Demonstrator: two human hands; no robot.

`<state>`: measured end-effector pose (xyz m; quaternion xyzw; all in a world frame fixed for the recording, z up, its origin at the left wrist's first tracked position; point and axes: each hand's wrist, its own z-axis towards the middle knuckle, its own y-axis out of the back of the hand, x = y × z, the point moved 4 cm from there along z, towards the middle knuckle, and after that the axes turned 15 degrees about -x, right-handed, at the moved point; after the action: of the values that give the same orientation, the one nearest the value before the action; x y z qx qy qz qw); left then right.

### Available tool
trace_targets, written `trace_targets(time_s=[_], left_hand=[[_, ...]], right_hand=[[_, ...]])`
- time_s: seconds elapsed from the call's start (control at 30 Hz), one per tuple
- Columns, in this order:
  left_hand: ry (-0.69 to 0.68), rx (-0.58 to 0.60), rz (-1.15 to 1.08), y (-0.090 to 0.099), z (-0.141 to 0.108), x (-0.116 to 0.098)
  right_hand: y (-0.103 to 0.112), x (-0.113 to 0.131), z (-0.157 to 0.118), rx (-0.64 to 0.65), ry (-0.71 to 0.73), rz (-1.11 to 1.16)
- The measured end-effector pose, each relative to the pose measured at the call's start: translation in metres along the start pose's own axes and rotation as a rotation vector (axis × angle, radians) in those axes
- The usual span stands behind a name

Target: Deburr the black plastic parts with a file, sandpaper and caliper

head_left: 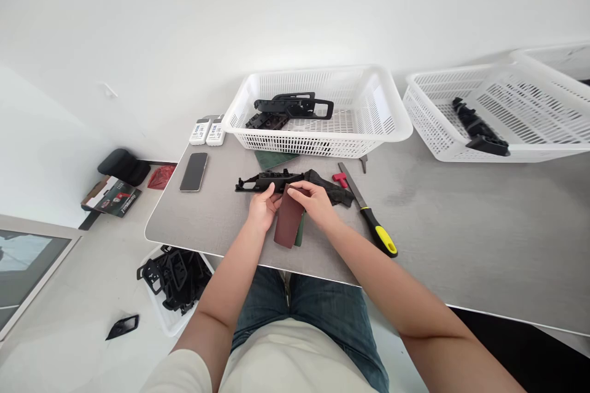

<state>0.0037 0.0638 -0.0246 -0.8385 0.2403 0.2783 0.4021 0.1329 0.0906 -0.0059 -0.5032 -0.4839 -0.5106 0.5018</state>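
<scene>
The left hand (264,209) grips a black plastic part (270,182) lying mid-counter (203,224) (it looks stiff and light, easiest held by its thick body), while the right hand (313,202) pinches the far end of a strip of sandpaper (288,218).

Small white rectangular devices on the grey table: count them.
2. One white rectangular device and another lie side by side on the grey table, just left of the white plastic basket.
</scene>
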Motion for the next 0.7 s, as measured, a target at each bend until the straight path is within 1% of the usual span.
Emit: trace_targets(time_s=[0.1,0.2,0.27,0.33,0.4,0.47,0.5,0.57,0.63,0.7], left_hand=[[-0.097,-0.014,-0.028,-0.003,-0.004,-0.003],[-0.131,-0.035,0.102,-0.003,-0.007,0.000],[-0.148,-0.070,0.229,-0.001,-0.008,0.002],[-0.182,-0.102,0.305,0.002,-0.009,0.002],[-0.192,-0.121,0.336,0.004,-0.009,0.001],[-0.173,-0.123,0.333,0.004,-0.009,0.001],[-0.169,-0.111,0.306,0.003,-0.008,0.001],[-0.192,-0.040,0.221,0.000,-0.007,0.002],[-0.252,0.062,0.166,-0.005,-0.007,0.002],[-0.312,0.138,0.208,-0.007,-0.006,0.003]], right_hand=[[0.005,0.000,0.004,-0.061,-0.030,-0.027],[0.005,0.004,0.000,-0.078,-0.012,-0.049],[0.000,0.007,-0.005,-0.046,-0.007,-0.043],[-0.005,0.008,-0.011,0.004,-0.028,0.000],[-0.008,0.007,-0.014,0.044,-0.078,0.070],[-0.009,0.005,-0.013,0.070,-0.123,0.118],[-0.008,0.005,-0.012,0.078,-0.132,0.122],[-0.002,0.006,-0.007,0.077,-0.113,0.090],[0.006,0.011,-0.002,0.047,-0.039,0.008],[0.014,0.018,0.002,0.012,0.069,-0.107]])
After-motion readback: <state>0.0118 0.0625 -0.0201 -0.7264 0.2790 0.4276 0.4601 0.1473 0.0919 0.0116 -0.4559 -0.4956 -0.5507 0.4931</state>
